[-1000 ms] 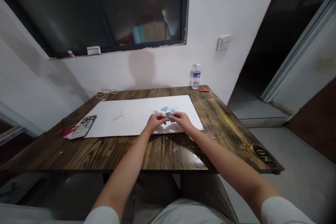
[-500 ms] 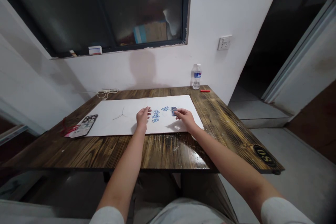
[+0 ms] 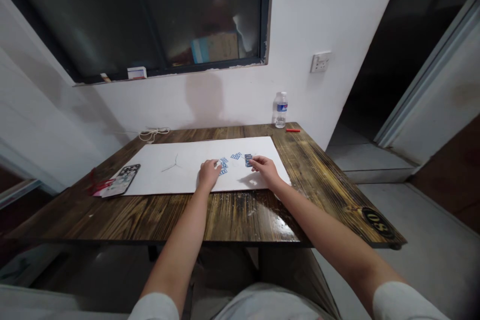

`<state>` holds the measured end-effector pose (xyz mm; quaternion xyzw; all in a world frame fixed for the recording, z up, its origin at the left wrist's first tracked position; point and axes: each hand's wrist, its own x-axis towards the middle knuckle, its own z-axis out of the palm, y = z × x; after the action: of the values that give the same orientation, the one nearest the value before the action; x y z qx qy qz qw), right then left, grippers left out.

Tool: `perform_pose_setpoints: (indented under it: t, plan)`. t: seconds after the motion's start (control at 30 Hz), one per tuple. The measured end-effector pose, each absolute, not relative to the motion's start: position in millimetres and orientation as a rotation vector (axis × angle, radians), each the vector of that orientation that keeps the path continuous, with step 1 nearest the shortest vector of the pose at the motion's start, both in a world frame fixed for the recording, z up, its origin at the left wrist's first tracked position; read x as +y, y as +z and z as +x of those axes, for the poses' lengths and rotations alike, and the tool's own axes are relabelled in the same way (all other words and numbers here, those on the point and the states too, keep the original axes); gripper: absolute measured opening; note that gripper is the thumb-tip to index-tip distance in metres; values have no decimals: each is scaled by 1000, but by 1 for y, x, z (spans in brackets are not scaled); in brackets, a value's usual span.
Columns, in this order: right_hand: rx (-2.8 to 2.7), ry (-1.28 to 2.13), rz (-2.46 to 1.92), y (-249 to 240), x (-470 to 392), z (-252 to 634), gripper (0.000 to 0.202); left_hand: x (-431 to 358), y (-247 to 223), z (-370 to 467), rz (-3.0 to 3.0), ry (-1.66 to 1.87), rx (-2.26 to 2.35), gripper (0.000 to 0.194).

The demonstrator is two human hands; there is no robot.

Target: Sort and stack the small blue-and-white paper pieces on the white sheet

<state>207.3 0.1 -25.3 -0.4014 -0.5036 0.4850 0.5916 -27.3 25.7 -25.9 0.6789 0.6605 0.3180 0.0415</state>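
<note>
A white board (image 3: 195, 180) lies on the wooden table, with small blue-outlined pieces (image 3: 224, 164) on its right half and a second group of them (image 3: 236, 156) farther back. My left hand (image 3: 210, 174) is at the left edge of the nearer group, fingers bent over it; whether it grips a piece is too small to tell. Between the thumb and fingers of my right hand (image 3: 263, 167) is a dark blue patterned piece (image 3: 248, 160), held above the board's right part. Thin dark lines (image 3: 174, 164) show on the board's left half.
A patterned phone-like object (image 3: 125, 180) and red item (image 3: 103, 187) overlap the board's left end. Behind it are a white cable (image 3: 153, 132), a water bottle (image 3: 281, 111) and a red stick (image 3: 293, 130). A wall with a window borders the table's back.
My left hand has moved slightly right and turned palm down, its fingers now over the edge of the nearer blue pieces. My right hand has stayed nearly still with its piece.
</note>
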Motion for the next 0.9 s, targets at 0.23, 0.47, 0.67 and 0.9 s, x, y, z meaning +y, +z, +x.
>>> perform_pose_setpoints:
  t: [0.23,0.47,0.67,0.9]
  plan:
    - [-1184,1128,-932,-27,1,205,39,23,-28,-28,2147,827,2064,24]
    - [-1193,1149,-913,-28,2,205,37,24,-26,-29,2089,794,2091,17]
    - [-1226,1135,-924,-30,2,206,36,21,-21,-24,2052,666,2161,19]
    - [-1244,1119,-936,-31,3,207,34,15,-17,-16,2123,563,2196,31]
